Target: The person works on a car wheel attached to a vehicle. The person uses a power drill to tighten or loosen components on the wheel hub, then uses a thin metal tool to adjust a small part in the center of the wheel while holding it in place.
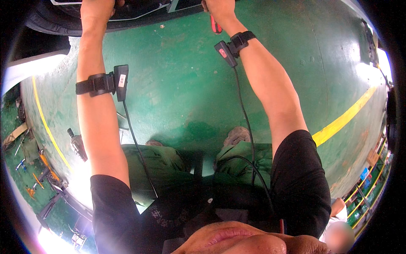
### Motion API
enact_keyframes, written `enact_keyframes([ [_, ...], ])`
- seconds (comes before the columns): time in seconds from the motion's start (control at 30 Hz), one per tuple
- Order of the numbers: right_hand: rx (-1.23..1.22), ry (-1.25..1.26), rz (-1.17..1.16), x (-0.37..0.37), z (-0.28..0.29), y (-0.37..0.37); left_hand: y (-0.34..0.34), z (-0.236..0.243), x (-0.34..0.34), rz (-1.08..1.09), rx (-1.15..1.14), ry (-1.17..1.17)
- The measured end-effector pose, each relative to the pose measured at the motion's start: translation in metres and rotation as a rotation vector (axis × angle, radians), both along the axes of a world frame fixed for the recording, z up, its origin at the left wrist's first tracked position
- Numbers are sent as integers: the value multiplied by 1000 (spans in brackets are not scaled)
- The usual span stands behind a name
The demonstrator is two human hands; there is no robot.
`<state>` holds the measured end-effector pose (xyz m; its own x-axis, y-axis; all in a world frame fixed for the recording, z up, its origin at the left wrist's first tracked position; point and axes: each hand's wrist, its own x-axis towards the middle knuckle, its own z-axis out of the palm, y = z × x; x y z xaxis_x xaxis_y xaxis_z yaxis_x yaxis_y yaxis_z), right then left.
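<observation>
My left hand (97, 9) reaches to the upper edge, against the dark wheel area of a vehicle; most of its fingers are cut off or hidden, so I cannot tell what they grip. Below it curves a black tire (55, 28). My right hand (220, 9) is closed, to the right of the tire, and a red-and-black tool handle (216, 25) sticks out beneath it. The tool's other end is hidden. A strapped black device with a cable sits on each forearm, the left one (121, 82) and the right one (225, 53).
Green floor (169, 84) lies below, with a yellow line (347, 116) at right. A dark, elongated tool (77, 144) stands left of my left arm. Several loose tools lie far left. Another person (338, 211) and yellow rails (359, 194) are at lower right.
</observation>
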<state>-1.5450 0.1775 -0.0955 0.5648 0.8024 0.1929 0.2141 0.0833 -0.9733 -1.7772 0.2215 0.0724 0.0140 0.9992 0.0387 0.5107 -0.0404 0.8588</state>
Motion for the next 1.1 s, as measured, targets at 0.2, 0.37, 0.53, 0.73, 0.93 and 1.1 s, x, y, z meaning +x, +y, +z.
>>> enact_keyframes([
  [0.2,158,-345,-194,-4,12,3,-11,5,3,-5,48,12],
  [0.37,219,-399,-161,5,14,4,-9,7,6,11,8,35],
  [0.53,223,-580,212,42,27,-18,-11,7,7,33,0,11],
  [0.73,166,-260,160,22,13,-10,-5,6,1,37,-8,-9],
  [0.93,28,290,258,0,36,-16,-6,4,1,27,-11,15],
  [1.1,-43,456,318,29,23,-11,-14,-3,8,-23,100,-81],
])
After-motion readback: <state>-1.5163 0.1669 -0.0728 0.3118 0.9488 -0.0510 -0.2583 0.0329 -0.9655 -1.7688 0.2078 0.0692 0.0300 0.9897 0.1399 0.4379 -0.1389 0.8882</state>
